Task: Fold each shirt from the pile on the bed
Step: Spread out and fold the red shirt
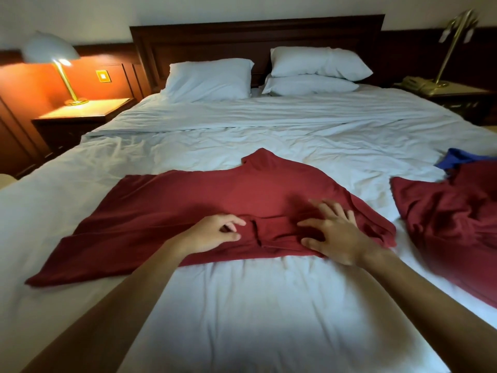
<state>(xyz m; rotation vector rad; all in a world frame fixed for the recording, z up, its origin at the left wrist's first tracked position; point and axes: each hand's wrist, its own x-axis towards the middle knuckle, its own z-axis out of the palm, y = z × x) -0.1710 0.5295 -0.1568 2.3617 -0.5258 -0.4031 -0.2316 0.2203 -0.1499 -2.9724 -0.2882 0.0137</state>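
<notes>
Shirt (215,200) on bed (242,305), pile (451,219) beside

A shirt (215,195) lies spread across the middle of the bed (242,305), with the left hand (212,234) and right hand (333,235) on its near part. The pile (451,219) lies apart to its right. Pillows (209,79) sit behind against the headboard (255,33), with the left nightstand (80,114) and right nightstand (454,95) flanking the bed.

1. A red shirt (215,195) lies spread across the bed (242,305).
2. The left hand (212,235) pinches a fold in it; the right hand (333,235) presses it flat, fingers spread.
3. A pile (451,216) sits at the bed's right edge.
</notes>
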